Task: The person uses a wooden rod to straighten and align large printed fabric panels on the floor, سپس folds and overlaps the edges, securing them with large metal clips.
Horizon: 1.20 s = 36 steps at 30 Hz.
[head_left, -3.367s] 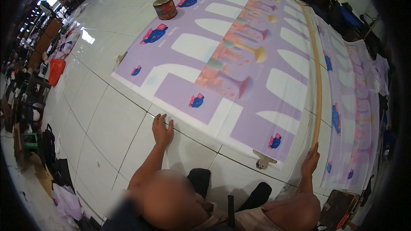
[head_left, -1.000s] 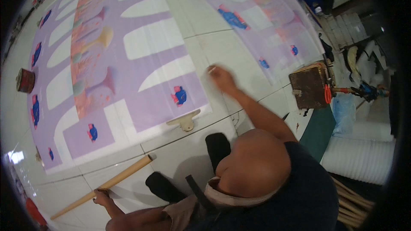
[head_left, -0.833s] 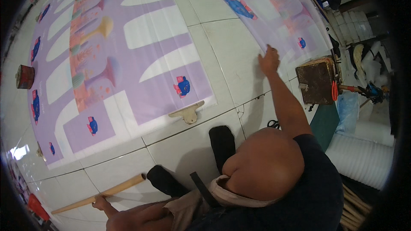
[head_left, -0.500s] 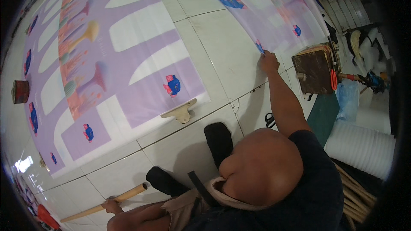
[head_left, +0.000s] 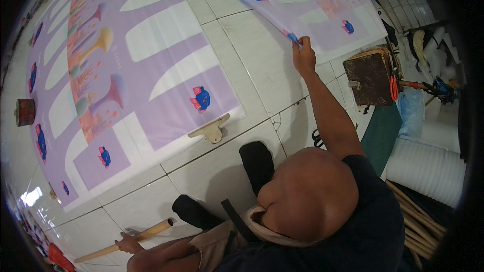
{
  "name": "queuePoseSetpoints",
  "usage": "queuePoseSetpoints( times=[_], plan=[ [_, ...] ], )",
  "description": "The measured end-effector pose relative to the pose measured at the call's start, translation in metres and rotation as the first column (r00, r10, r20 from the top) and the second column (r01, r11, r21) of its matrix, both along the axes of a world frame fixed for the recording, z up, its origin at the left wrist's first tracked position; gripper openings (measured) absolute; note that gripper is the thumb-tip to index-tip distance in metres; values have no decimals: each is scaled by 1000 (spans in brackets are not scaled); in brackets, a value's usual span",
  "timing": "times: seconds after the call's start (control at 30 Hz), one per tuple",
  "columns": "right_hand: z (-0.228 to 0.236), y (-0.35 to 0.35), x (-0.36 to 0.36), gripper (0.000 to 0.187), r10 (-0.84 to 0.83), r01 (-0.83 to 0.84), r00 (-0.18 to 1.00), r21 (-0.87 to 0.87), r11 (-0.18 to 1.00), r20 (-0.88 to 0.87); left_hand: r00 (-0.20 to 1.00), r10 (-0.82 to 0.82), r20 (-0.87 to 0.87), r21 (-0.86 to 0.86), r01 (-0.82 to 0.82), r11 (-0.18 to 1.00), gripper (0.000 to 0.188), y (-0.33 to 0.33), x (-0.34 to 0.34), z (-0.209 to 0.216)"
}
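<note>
Left hand (head_left: 130,243) closed around a long, tan, hollow cardboard tube (head_left: 155,229) low over the white tiled floor (head_left: 242,63); its long axis slants from lower left to upper right, the hollow end pointing toward the black-socked feet (head_left: 256,166). Right hand (head_left: 304,55) pinched on the left edge of a lilac printed sheet (head_left: 327,35), whose length runs away toward upper left. Floor tiles form a strip between this sheet and a wider lilac-and-white printed sheet (head_left: 174,116), its near edge bearing a flat metal clip (head_left: 212,130). A brown box (head_left: 370,80) stands just beside the first sheet's near right corner.
</note>
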State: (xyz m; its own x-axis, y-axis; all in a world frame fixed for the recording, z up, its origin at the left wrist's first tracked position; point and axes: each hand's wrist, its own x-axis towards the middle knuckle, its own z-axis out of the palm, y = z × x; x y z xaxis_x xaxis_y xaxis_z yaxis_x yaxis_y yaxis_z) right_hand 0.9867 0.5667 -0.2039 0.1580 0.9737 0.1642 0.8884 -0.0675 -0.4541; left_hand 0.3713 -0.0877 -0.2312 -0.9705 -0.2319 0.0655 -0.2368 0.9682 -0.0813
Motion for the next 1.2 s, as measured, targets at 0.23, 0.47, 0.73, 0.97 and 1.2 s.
queuePoseSetpoints(
  times=[0.23, 0.47, 0.73, 0.97, 1.2],
  plan=[
    [56, 65, -110, 40, 305, -310, 942, -13, 951, -138, 815, -551, -180, 280, 579, 765, 41, 60, -87, -7],
    [162, 109, -225, 32, 578, -586, 810, -120, 801, -99, 512, -858, -44, 666, 655, 356, 28, 246, -59, 66],
    [305, 197, -191, 50, 181, -190, 982, -276, 942, -59, 425, -803, 417, 610, 524, 594, 32, 157, 44, 160],
    [473, 301, -40, 65, -114, -136, 852, -427, 894, -511, 535, -389, 750, 342, 190, 920, 39, -30, 129, 371],
    [658, 331, -39, 36, -210, -38, 651, -308, 951, -729, 651, -465, 600, 399, 261, 879, 26, -88, 171, 555]
  ],
)
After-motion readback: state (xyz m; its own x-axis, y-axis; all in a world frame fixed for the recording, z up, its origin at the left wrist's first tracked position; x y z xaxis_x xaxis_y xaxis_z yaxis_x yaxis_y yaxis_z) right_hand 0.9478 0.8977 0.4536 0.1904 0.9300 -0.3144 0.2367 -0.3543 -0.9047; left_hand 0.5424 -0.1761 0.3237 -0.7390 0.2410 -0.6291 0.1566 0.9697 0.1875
